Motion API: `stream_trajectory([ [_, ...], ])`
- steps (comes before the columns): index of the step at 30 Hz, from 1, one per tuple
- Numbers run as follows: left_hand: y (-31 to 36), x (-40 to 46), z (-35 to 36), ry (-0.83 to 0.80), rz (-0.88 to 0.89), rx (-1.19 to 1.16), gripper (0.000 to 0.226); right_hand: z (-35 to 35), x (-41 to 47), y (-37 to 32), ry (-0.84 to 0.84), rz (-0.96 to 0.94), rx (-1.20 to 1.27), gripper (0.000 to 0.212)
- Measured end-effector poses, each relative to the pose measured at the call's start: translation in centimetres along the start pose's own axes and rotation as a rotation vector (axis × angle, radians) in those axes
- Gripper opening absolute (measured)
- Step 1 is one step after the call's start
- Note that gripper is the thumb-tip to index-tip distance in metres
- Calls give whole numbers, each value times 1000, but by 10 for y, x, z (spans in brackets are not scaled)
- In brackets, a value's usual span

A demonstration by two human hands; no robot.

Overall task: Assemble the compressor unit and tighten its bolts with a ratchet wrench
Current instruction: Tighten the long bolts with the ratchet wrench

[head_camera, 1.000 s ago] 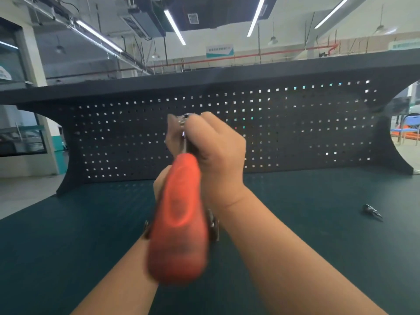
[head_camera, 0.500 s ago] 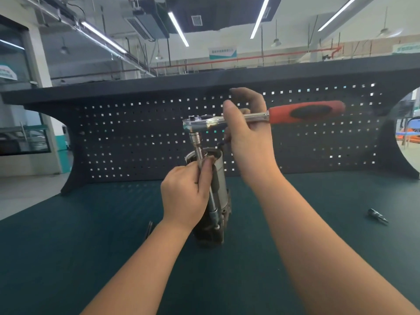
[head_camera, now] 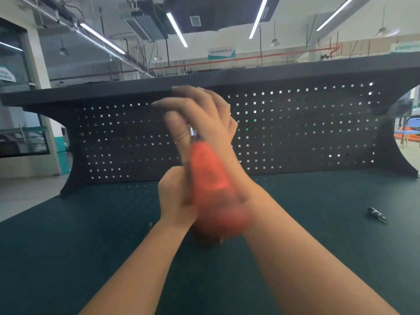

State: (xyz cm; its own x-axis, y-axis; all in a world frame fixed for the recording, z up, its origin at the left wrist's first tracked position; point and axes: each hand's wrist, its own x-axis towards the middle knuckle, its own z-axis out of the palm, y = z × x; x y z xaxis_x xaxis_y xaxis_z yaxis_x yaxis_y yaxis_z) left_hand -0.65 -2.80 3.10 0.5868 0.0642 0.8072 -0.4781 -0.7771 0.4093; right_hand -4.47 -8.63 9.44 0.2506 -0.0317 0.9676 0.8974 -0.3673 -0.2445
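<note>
The ratchet wrench's orange handle (head_camera: 213, 189) is blurred and points toward me, over the middle of the bench. My right hand (head_camera: 204, 114) is above it and holds the wrench's metal shaft, which shows between my thumb and fingers. The fingers stretch out to the left. Below, my left hand (head_camera: 175, 201) grips the compressor unit (head_camera: 208, 243). The handle and both hands hide nearly all of the unit; only a dark bit of its base shows on the mat. The wrench head and the bolts are hidden.
A dark green mat (head_camera: 68, 246) covers the bench. A black pegboard (head_camera: 295, 133) with a shelf on top closes off the back. A small dark metal piece (head_camera: 376, 214) lies at the right. Another small dark part (head_camera: 150, 225) lies beside my left wrist.
The wrench handle has swung from pointing right back toward me. My right hand has turned with it. My left hand stays on the compressor.
</note>
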Motion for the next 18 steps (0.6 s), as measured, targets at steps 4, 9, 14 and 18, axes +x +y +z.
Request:
stream_trajectory([
  [4, -17, 6, -2, 251, 322, -96, 53, -29, 20, 32, -10, 301, 265, 27],
  [9, -11, 7, 3, 291, 357, -44, 47, -33, 19, 40, 122, 383, 406, 30],
  [14, -20, 7, 4, 318, 276, -110, 36, -7, 3, 13, 86, 62, 126, 26],
  [18, -18, 4, 1, 197, 115, -244, 27, 6, 0, 1, 199, 46, 35, 30],
])
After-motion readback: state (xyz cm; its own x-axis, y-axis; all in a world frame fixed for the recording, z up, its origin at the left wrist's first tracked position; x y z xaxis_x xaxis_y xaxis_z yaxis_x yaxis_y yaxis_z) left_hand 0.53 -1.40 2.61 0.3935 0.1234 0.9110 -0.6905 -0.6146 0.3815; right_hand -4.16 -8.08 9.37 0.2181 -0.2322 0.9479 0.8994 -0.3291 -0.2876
